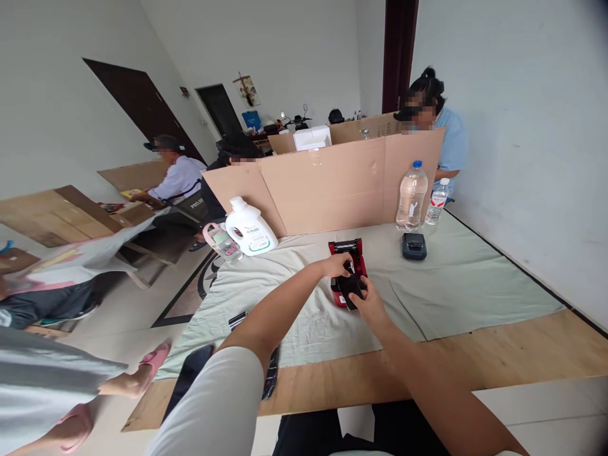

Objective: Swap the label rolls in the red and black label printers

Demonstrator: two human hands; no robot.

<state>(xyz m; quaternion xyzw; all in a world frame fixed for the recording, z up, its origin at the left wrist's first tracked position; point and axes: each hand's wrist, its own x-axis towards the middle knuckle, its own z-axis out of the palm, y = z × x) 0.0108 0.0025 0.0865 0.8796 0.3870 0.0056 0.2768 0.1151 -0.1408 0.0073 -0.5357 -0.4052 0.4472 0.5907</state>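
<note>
Lying lengthwise away from the person, the red device [346, 269] sits pinched between left hand [338, 264] and right hand [368, 304].

Beyond the cardboard divider [332, 183], three seated people are counted. Before it, two clear water bottles [411, 196], one white detergent jug [250, 229], one red device [346, 271] and one dark device [414, 246] are counted.
</note>
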